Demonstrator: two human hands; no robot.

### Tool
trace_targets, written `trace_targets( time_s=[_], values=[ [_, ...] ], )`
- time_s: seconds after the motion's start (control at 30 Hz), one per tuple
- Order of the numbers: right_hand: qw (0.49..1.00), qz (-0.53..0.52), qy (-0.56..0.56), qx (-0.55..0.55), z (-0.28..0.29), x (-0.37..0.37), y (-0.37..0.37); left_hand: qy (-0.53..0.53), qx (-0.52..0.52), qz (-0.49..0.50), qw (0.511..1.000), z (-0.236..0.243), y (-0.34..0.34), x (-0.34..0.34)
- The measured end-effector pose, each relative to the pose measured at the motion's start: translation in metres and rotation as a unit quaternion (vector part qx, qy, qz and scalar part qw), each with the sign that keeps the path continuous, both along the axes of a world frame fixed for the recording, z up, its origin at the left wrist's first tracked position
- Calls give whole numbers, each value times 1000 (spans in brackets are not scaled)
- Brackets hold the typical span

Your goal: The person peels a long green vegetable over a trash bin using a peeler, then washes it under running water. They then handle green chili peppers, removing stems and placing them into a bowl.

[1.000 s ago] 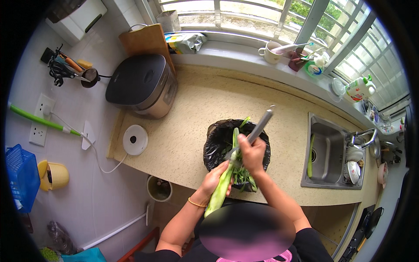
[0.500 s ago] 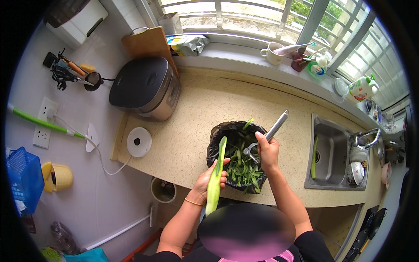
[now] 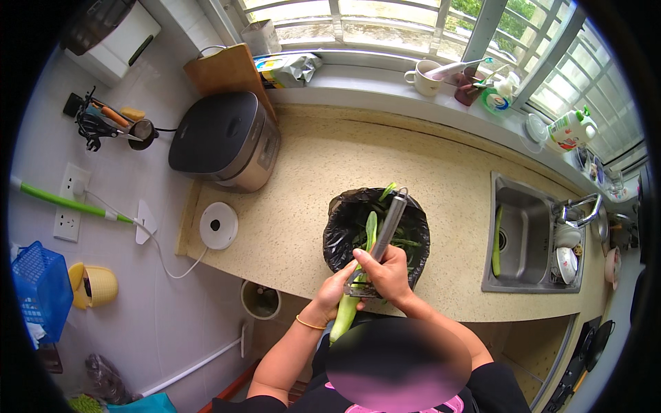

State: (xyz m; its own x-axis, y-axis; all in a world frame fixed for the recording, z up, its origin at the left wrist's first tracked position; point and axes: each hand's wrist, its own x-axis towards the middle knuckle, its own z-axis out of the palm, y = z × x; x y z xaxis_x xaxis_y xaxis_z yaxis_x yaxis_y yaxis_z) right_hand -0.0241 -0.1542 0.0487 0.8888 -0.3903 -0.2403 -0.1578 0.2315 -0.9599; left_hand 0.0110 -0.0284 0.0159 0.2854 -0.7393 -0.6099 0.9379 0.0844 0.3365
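Observation:
My left hand [image 3: 329, 296] is wrapped round a long, slim green vegetable [image 3: 343, 323], pale where its skin is off. The vegetable slants, its far tip over a container lined with a black plastic bag [image 3: 337, 227]. In my right hand [image 3: 388, 277] is a peeler with a thick metal handle [image 3: 391, 221], which points up and away. Its head lies across the vegetable close to my left fingers, though the blade's contact is partly hidden. Green peelings [image 3: 407, 242] lie inside the bag, partly covered by my hands.
A sink [image 3: 530, 241] on the right holds another long green vegetable [image 3: 496, 248] and some bowls [image 3: 566, 265]. A rice cooker [image 3: 224, 141] and a round white device [image 3: 219, 225] stand at the counter's left. Cups and bottles line the windowsill [image 3: 375, 79].
My right hand has moved left and nearer to me, bringing the peeler from over the bag onto the vegetable. The left hand still grips the vegetable.

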Motion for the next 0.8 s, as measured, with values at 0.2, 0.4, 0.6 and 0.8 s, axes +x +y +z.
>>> trace_targets(
  time_s=[0.2,0.4,0.6,0.8],
  values=[
    [998,-36,-14,-41,-8,6,-5,-10,19,-19,1000,15,-6,-1],
    [978,-157,-9,-133,-50,35,-51,-38,12,-88,995,14,7,-6],
    [986,-164,27,-23,-49,31,-62,-52,14,-32,998,2,13,-1],
    [999,-39,-6,24,-9,9,5,-35,43,19,998,11,-3,4]
  ],
)
